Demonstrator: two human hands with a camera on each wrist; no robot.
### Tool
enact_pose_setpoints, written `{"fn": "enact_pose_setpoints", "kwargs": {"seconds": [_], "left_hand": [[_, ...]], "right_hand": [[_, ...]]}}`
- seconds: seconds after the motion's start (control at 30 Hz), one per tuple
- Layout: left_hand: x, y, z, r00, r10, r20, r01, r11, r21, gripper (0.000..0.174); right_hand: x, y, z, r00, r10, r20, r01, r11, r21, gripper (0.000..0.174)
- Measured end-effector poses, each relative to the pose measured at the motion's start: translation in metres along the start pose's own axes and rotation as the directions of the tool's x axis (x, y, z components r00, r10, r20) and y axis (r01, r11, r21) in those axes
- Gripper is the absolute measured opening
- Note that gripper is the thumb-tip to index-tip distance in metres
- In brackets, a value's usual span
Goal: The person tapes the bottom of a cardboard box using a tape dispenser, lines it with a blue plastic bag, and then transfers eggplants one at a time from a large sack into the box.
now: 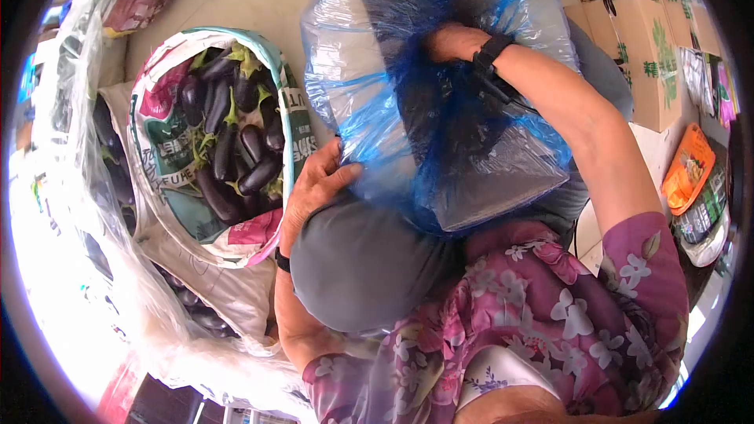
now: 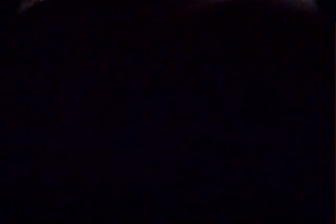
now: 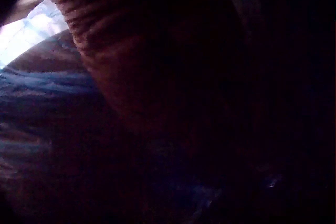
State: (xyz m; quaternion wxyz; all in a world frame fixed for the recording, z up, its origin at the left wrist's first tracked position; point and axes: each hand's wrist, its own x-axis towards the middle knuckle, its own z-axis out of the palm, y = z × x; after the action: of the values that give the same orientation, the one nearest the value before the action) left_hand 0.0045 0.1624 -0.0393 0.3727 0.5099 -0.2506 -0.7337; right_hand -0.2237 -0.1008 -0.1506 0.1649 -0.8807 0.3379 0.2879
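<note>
A crinkled blue plastic bag (image 1: 361,102) stands between the person's knees, with a dark, flat-sided shape showing through it. The right hand (image 1: 455,42) reaches down into the bag from above, and its fingers are hidden in the dark folds. At the bag's left edge the left hand (image 1: 318,180) grips the plastic beside the grey-clad knee (image 1: 369,259), thumb toward the bag. The right wrist view is dim, showing the wrinkled skin of the hand (image 3: 105,50) and blue film (image 3: 42,85). Nearly everything in the left wrist view is black.
Left of the knee stands a woven sack (image 1: 287,110) with its rim rolled down, holding dark eggplants (image 1: 224,149). More eggplants (image 1: 114,157) lie beyond it beside clear plastic sheeting (image 1: 71,188). Cardboard boxes (image 1: 644,63) and an orange packet (image 1: 689,169) are at the right.
</note>
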Motion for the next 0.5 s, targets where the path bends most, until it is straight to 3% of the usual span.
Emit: {"fn": "enact_pose_setpoints", "kwargs": {"seconds": [0.07,0.13,0.2,0.23,0.3,0.43,0.5], "left_hand": [[0.001,-0.004,0.0,1.0,-0.012,-0.008,0.012,1.0,-0.001,0.033],[0.004,-0.011,-0.004,1.0,-0.021,-0.016,0.021,1.0,-0.002,0.032],[0.009,-0.019,-0.014,0.999,-0.032,0.023,0.032,0.999,-0.004,0.049],[0.009,-0.019,-0.013,0.999,-0.029,0.022,0.029,1.0,-0.006,0.049],[0.006,-0.02,-0.011,0.998,-0.05,0.027,0.053,0.993,-0.103,0.048],[0.005,-0.018,0.0,0.998,-0.012,-0.061,0.009,0.999,-0.049,0.03],[0.002,-0.014,0.005,0.998,-0.016,-0.067,0.004,0.984,-0.176,0.029]], "right_hand": [[-0.01,-0.023,-0.008,0.999,-0.013,0.039,0.014,1.0,-0.01,0.024],[-0.005,-0.035,0.016,0.967,-0.158,0.202,0.164,0.986,-0.015,0.027],[-0.023,-0.031,0.074,0.96,-0.237,-0.146,0.279,0.836,0.472,0.026],[-0.022,-0.04,0.085,0.96,-0.239,-0.146,0.28,0.838,0.469,0.026],[-0.02,-0.059,0.092,0.962,-0.272,0.0,0.269,0.95,0.158,0.024],[-0.017,-0.054,0.05,0.971,-0.236,-0.049,0.239,0.92,0.309,0.023],[-0.018,-0.045,0.011,0.967,-0.226,0.117,0.234,0.971,-0.053,0.025]]}}
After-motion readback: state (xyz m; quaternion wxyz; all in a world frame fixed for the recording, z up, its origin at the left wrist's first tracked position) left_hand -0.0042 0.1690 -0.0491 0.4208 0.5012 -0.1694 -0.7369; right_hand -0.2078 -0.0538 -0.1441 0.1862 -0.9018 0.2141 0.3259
